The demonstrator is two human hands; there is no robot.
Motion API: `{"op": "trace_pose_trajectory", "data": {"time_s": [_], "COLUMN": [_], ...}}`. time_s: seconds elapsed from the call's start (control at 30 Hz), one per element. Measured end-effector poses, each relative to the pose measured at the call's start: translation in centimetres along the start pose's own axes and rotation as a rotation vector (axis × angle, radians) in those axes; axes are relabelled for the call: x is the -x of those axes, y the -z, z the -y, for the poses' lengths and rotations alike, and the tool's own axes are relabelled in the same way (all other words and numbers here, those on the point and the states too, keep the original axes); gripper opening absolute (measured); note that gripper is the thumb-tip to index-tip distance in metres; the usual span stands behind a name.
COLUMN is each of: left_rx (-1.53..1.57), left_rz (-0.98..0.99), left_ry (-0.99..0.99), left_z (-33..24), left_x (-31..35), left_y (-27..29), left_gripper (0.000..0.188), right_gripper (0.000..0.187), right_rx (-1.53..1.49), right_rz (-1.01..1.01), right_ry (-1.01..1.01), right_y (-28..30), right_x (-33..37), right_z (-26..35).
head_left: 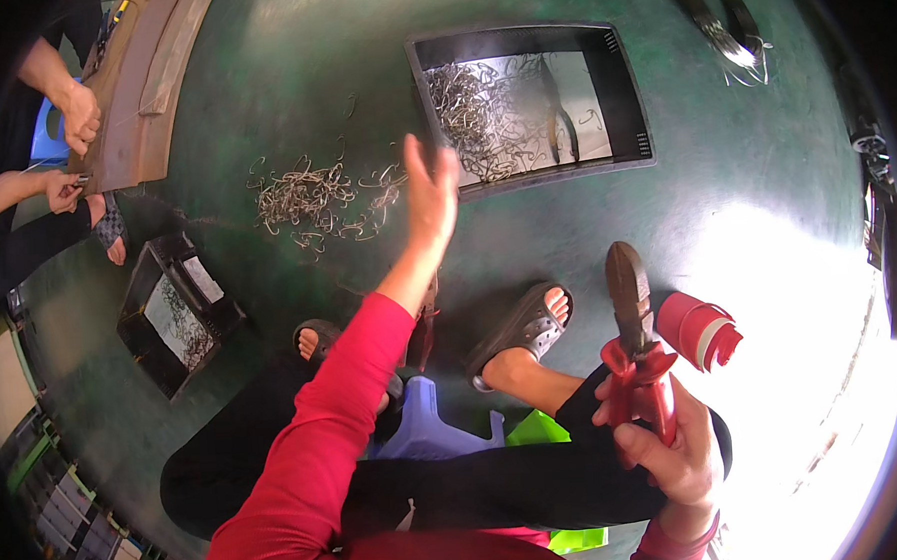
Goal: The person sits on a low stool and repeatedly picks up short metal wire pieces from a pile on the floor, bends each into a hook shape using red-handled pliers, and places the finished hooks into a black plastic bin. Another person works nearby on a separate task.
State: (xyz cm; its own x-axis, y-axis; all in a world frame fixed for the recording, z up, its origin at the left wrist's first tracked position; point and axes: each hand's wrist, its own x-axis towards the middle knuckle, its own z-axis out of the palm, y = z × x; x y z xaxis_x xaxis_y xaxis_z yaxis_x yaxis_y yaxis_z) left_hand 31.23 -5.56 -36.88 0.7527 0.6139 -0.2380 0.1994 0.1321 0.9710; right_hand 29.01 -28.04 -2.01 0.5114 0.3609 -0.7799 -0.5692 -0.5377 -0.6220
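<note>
My right hand (678,448) is closed round the red handles of a pair of pliers (630,302), whose dark jaws point up and away, above my knee. Stretched out ahead, my left hand (432,196) is slightly blurred, its fingers apart with nothing visible in them. It is in the air by the near left corner of a black tray (549,177). Bent metal hooks (466,109) fill the tray's left part, and dark pliers (565,125) lie in its right part. Left of my hand, a loose pile of hooks (307,196) is spread on the green floor.
Between my sandalled feet lies a red-handled tool (426,326), partly hidden by my arm. A red roll (699,331) sits beyond my right hand. Coiled wire (723,28) is at the far right. At left are a smaller black crate (180,312) and another person's hands (79,116) beside wooden boards (136,103).
</note>
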Motion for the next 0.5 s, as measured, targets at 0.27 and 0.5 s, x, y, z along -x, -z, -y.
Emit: {"op": "trace_pose_trajectory", "data": {"time_s": [0.27, 0.5], "left_rx": [-0.324, 0.595], "left_rz": [0.004, 0.237], "left_ry": [-0.311, 0.238], "left_z": [0.3, -0.5], "left_x": [-7.3, -15.1], "left_y": [-1.9, 1.4], "left_gripper": [0.079, 0.061], "right_gripper": [0.040, 0.048], "right_rx": [0.029, 0.002], "right_rz": [0.016, -0.002], "right_ry": [0.132, 0.095], "right_y": [0.5, 0.9], "right_x": [0.3, 0.5], "right_z": [-1.0, -0.5]}}
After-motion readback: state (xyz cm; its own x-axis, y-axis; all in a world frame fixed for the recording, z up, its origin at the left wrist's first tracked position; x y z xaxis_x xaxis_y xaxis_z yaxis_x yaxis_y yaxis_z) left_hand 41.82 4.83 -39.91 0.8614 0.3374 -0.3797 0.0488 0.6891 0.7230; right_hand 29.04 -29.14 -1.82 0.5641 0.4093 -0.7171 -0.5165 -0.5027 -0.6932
